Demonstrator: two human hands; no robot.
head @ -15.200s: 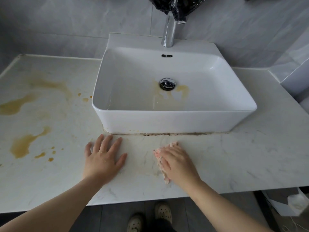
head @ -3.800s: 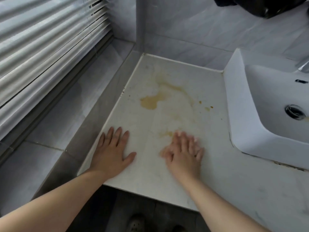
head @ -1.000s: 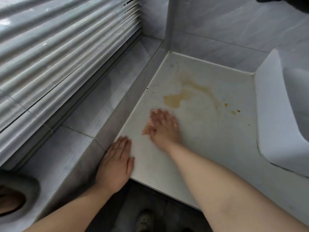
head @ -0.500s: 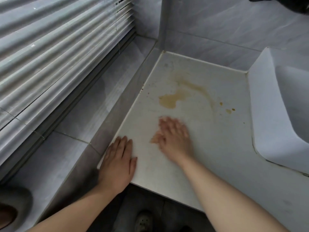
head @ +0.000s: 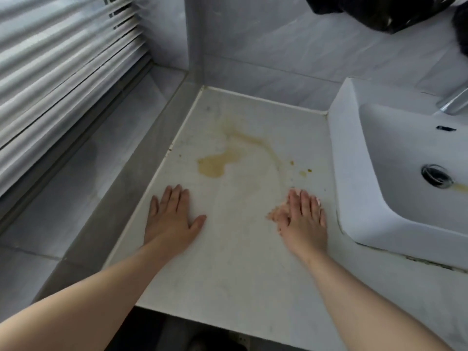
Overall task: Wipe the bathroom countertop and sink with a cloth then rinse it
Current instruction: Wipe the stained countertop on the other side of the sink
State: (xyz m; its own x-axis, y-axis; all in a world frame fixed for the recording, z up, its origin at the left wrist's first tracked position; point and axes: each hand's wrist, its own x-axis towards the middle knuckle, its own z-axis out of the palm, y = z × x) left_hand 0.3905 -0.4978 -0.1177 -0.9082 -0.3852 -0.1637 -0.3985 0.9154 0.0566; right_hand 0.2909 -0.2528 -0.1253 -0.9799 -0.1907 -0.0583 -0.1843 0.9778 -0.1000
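Note:
My right hand lies flat with straight fingers on a small pinkish cloth, pressing it onto the white marbled countertop just left of the white basin. Only the cloth's edges show around my fingers. My left hand rests flat and spread on the countertop near its left edge. A yellow-brown stain with a curved streak and a few drops lies beyond both hands. The basin has a chrome drain with a yellowish trace beside it.
A grey tiled ledge runs along the countertop's left side under white window blinds. Grey tiled walls close the back. A chrome tap shows at the right edge. Something black hangs above.
My right hand has slid the cloth to the right, from near the left edge to beside the basin. My left hand moved fully onto the countertop. The view swung right, showing the drain.

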